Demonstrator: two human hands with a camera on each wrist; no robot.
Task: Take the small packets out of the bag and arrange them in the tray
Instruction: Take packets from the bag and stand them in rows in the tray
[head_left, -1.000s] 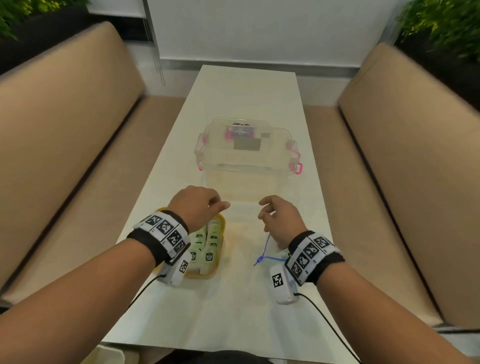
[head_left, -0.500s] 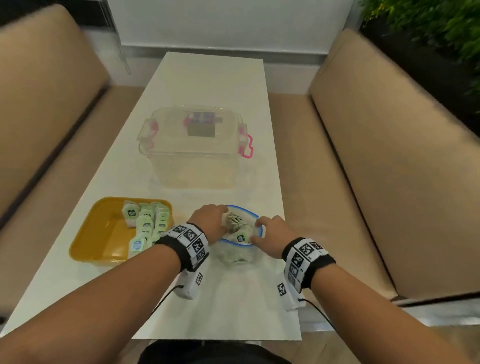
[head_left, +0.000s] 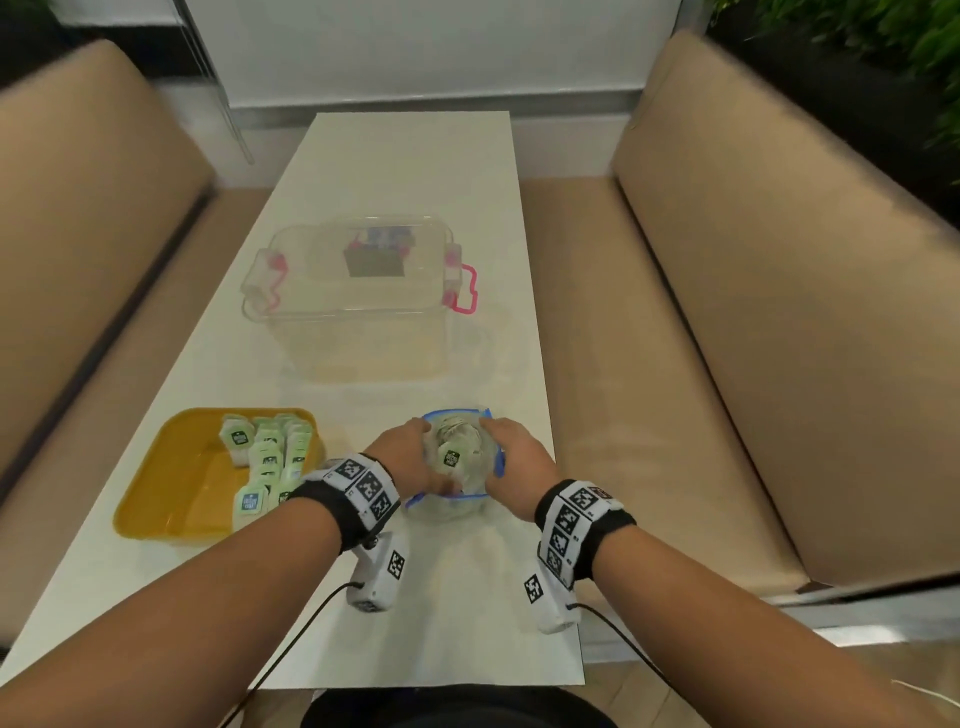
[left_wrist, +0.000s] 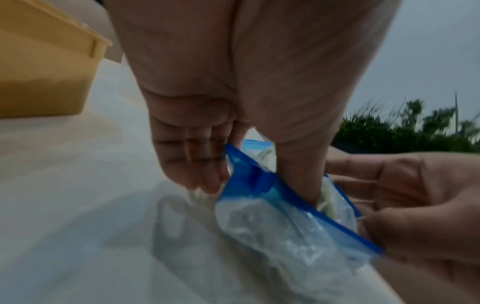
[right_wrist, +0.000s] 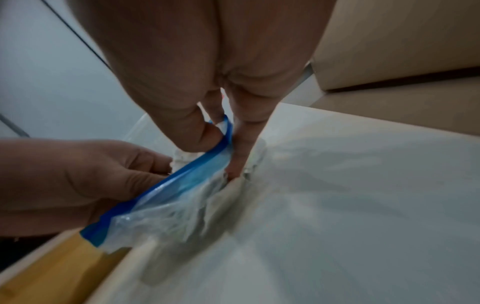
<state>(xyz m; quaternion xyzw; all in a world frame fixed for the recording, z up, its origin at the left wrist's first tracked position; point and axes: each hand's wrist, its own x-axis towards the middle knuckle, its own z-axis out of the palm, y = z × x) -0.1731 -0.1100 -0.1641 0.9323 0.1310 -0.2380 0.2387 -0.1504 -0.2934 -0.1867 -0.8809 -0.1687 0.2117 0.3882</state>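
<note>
A clear zip bag (head_left: 457, 506) with a blue rim stands open on the white table, with pale green packets (head_left: 451, 458) inside. My left hand (head_left: 404, 462) pinches the bag's left rim (left_wrist: 253, 176), thumb inside and fingers outside. My right hand (head_left: 514, 457) pinches the right rim (right_wrist: 226, 135) the same way. Together they hold the mouth wide. The yellow tray (head_left: 156, 499) lies to the left and holds several green packets (head_left: 270, 457) along its right side.
A clear lidded plastic box (head_left: 358, 296) with pink latches stands beyond the bag at mid table. Tan bench seats (head_left: 727, 322) run along both sides of the table. Cables trail from both wrist cameras toward the table's near edge.
Both hands moved from hovering over the table to the bag and took hold of its rim. Since half a second ago they have spread the mouth wider. The head view shifted.
</note>
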